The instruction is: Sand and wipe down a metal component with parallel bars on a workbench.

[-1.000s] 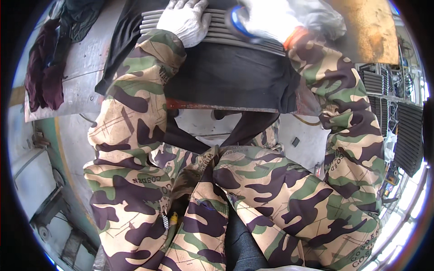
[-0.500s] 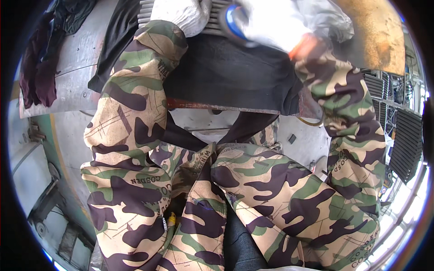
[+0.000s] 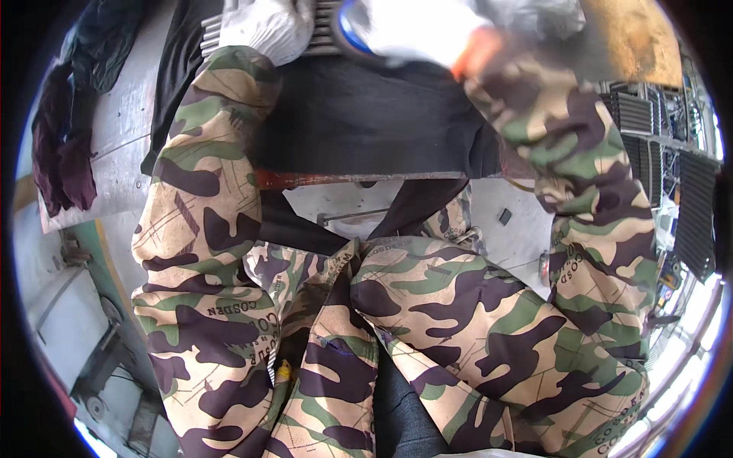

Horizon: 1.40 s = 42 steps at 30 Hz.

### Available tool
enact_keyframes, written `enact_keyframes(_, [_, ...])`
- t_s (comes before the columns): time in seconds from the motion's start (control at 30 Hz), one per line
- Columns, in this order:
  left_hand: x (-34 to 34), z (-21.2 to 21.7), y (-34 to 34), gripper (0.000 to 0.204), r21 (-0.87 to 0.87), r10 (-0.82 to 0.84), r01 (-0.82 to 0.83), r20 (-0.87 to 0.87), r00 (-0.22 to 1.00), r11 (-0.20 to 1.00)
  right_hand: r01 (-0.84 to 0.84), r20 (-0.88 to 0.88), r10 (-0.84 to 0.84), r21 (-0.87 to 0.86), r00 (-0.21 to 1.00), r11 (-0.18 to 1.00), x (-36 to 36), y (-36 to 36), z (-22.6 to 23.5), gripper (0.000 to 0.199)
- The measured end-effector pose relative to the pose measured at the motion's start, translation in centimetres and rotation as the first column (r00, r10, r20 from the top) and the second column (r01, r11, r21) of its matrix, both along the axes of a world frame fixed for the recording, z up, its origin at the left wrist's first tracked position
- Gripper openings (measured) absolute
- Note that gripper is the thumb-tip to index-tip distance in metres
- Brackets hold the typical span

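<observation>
The left hand [image 3: 263,29], in a white work glove, lies on a ribbed grey metal part [image 3: 324,30] at the top edge of the head view, its fingers closed over the ribs, so it looks to be grasping or pinning that part, which sits on a black cloth [image 3: 359,118] spread over the bench [image 3: 114,145]. The right hand [image 3: 416,32], also gloved in white with an orange cuff, is smeared by motion; it is over the same part, just beside a blue-rimmed round object [image 3: 345,30], but whether it is clenched or released I cannot tell. Compared with a second ago, both hands have slid higher in the view and the right one has grown more blurred, while the camouflage sleeves [image 3: 195,191] stretch further up; I judge the person is leaning in and working the right hand quickly across the part while the left steadies it. A dark red rag [image 3: 65,160] lies at the far left of the bench, well apart from the hands, and black ribbed panels [image 3: 687,191] stand stacked at the right. Below the bench edge the camouflage trousers [image 3: 458,328] fill the view.
</observation>
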<state>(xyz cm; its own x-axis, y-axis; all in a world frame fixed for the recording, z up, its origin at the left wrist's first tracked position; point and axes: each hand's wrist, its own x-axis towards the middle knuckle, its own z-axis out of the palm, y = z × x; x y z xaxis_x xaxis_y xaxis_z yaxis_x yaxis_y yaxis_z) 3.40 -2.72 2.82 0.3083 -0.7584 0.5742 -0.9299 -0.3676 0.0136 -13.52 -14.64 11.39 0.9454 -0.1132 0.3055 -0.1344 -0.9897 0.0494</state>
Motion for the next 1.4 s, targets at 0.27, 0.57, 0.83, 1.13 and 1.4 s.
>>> enact_keyframes(0.27, [-0.1,0.0,-0.3,0.038,0.022,-0.011,0.011,-0.008,1.0,1.0,-0.018,-0.046,0.02,0.029,0.999,0.999,-1.0,0.2,-0.1,0.025])
enact_keyframes(0.57, [0.3,-0.4,-0.9,0.036,-0.034,-0.001,0.003,0.055,0.998,0.999,-0.011,-0.026,0.012,0.034,1.0,0.999,-0.8,0.4,0.6,0.026])
enact_keyframes(0.83, [-0.1,-0.7,-0.5,0.039,-0.034,0.018,-0.018,0.0,1.0,0.999,0.13,-0.031,-0.133,-0.091,0.991,0.987,-1.1,-3.7,-0.4,0.028])
enact_keyframes(1.13, [3.6,-1.7,-0.2,0.035,0.215,-0.031,-0.027,0.262,0.965,0.976,0.086,0.046,-0.082,-0.083,0.996,0.993,-3.7,-6.3,-1.0,0.022])
enact_keyframes(1.4, [3.0,-0.1,0.4,0.037,0.313,-0.037,-0.029,0.201,0.979,0.949,0.047,0.072,-0.041,-0.095,0.997,0.994,-5.2,-7.1,-0.5,0.023])
